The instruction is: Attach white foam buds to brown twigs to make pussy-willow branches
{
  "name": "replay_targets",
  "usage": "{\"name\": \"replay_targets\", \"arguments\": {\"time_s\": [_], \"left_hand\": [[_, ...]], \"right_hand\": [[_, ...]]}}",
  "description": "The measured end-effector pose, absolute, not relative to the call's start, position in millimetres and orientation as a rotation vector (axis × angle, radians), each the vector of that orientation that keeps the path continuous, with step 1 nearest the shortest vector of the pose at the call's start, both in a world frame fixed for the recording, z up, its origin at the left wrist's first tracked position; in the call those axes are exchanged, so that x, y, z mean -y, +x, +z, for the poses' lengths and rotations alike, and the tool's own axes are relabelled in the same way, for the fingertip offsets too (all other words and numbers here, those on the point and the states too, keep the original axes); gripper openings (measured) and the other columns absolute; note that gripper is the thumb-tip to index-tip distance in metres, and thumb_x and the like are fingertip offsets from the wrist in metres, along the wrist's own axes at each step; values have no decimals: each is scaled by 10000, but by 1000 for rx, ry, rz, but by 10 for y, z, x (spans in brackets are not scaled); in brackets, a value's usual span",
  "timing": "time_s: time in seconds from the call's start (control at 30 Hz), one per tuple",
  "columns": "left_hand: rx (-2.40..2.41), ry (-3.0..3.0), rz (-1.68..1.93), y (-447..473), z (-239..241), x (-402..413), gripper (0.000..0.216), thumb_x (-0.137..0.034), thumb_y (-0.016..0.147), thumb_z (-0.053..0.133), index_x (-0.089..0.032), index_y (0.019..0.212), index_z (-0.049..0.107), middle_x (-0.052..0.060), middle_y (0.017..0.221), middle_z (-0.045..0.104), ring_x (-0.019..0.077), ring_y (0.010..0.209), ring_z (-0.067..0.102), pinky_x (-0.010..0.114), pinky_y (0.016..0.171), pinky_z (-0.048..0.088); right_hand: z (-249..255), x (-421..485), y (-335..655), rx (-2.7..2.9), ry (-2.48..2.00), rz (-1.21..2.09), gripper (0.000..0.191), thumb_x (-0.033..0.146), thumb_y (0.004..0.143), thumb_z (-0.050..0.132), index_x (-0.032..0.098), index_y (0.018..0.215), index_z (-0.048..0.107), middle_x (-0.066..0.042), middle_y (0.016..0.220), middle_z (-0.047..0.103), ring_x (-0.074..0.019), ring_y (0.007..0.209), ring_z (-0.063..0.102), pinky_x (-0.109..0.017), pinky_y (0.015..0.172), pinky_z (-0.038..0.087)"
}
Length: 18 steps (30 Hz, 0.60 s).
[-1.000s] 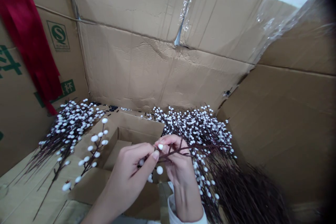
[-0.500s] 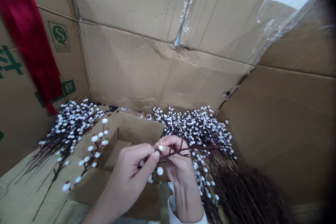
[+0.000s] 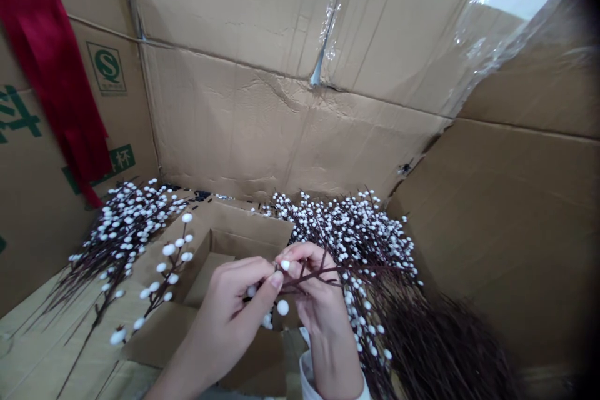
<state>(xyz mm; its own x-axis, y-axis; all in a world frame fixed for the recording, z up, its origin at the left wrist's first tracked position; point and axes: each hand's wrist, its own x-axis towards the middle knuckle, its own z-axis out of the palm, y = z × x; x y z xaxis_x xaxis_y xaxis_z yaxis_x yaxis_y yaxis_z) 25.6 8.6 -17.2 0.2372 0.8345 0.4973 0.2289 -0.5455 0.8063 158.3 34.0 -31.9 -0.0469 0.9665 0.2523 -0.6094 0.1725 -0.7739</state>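
Observation:
My left hand (image 3: 229, 319) and my right hand (image 3: 314, 294) meet low in the middle of the view. Both pinch the same dark brown twig (image 3: 323, 274) with white bead buds. The fingertips of the two hands touch at a white bead (image 3: 285, 264) near the twig's end. Another white bead (image 3: 282, 307) hangs just below the fingers. Right behind my right hand lies a big heap of beaded twigs (image 3: 356, 231).
A small open cardboard box (image 3: 225, 244) sits under my hands. A second heap of beaded twigs (image 3: 122, 225) lies to the left on flat cardboard. Tall cardboard walls (image 3: 281, 106) enclose the space. A red cloth (image 3: 56, 75) hangs at the upper left.

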Motion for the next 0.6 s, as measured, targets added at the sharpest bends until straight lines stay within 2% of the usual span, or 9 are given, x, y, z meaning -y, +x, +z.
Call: {"name": "replay_targets", "arguments": {"time_s": [0.47, 0.6], "left_hand": [[-965, 1950, 1305, 234, -180, -78, 352, -272, 983, 434, -204, 638, 448, -39, 597, 451, 116, 572, 442, 224, 540, 339], [-972, 2009, 1299, 200, -180, -87, 365, -271, 983, 443, -197, 627, 471, -36, 597, 470, 115, 572, 461, 219, 535, 353]], "right_hand": [[-285, -339, 1552, 985, -455, 1327, 123, 251, 615, 890, 233, 649, 773, -3, 677, 737, -121, 638, 689, -175, 566, 567], [-292, -320, 1552, 932, -471, 1361, 159, 220, 577, 907, 233, 658, 771, 11, 679, 751, -113, 638, 700, -158, 574, 562]]}}
